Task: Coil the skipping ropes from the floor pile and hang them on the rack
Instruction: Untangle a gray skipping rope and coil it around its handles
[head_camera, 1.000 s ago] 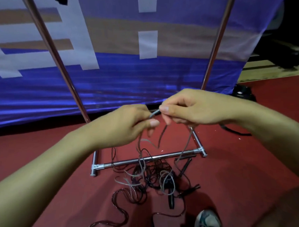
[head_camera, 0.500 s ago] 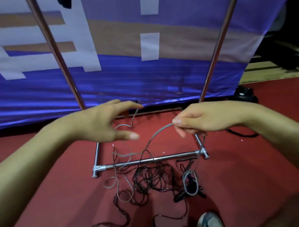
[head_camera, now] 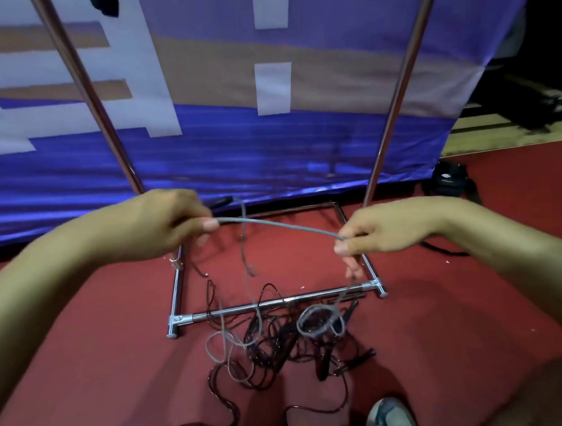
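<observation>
Two hands, left hand [head_camera: 164, 224] and right hand [head_camera: 380, 229], on one grey rope [head_camera: 280, 226].

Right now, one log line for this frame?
left hand: grips grey rope | right hand: pinches it | pile: floor | rack: none seen hung

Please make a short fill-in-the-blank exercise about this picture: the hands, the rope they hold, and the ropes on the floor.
1. The thin grey skipping rope is stretched between the left hand and the ____ hand.
2. The tangled pile of dark ropes lies on the ____ floor.
3. The pile lies against the front bottom bar of the shiny ____ rack.
4. The cloth banner behind the rack is mostly ____.

Missing words: right; red; metal; blue
</observation>
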The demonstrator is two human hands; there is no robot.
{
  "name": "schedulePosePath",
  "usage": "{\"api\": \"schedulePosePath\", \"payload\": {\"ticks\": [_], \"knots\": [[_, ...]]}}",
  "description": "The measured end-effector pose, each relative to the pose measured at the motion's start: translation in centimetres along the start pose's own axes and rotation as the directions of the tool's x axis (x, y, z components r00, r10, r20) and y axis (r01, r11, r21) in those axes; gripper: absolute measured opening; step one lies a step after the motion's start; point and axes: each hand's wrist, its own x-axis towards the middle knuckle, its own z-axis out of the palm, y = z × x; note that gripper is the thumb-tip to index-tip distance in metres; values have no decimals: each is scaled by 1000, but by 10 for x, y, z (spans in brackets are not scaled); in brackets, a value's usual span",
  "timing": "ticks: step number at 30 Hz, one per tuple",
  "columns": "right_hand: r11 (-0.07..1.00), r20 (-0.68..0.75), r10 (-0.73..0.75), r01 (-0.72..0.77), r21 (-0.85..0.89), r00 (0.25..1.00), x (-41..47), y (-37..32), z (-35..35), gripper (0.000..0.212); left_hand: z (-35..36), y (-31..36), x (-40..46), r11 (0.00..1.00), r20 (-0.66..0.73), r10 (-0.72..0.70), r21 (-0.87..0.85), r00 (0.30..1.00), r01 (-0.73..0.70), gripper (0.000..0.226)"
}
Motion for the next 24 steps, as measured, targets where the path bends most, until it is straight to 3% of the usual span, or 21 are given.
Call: {"api": "schedulePosePath", "payload": {"ticks": [2,3,7,10,14,16,17,19,21,24], "knots": [[984,-148,-101,121,133,984,-2,-3,-2,34,8,-7,-3,996,46,-59,74,997,56,97],[971,-199,-128,164,175,972,-1,-8,-2,33,13,-6,-4,991,55,-83,113,995,77,103],[961,-285,-179,229,155,942,-1,-36,-2,31,20,22,5,993,11,-99,59,995,99,77],[959,-325,-234,272,76,916,-1,-53,1,28,20,42,15,998,25,5,-66,1000,-3,74],[950,-470,-239,305,69,850,4,-57,1,29,29,60,25,973,-4,118,-197,993,-116,37],[968,-345,-172,224,115,922,6,-49,2,36,23,59,26,974,-49,152,-160,987,-158,32],[988,-192,-95,117,105,977,9,-41,5,41,18,55,25,977,-66,156,-136,985,-164,32],[997,76,69,-66,-50,995,14,-23,12,45,5,42,19,984,-78,150,-85,986,-156,36],[997,84,49,-43,-70,995,15,-8,15,43,-1,23,12,993,-52,109,-28,993,-111,46],[984,-141,-119,136,118,983,10,-4,8,36,-2,2,4,1000,-34,-2,22,999,3,57]]}}
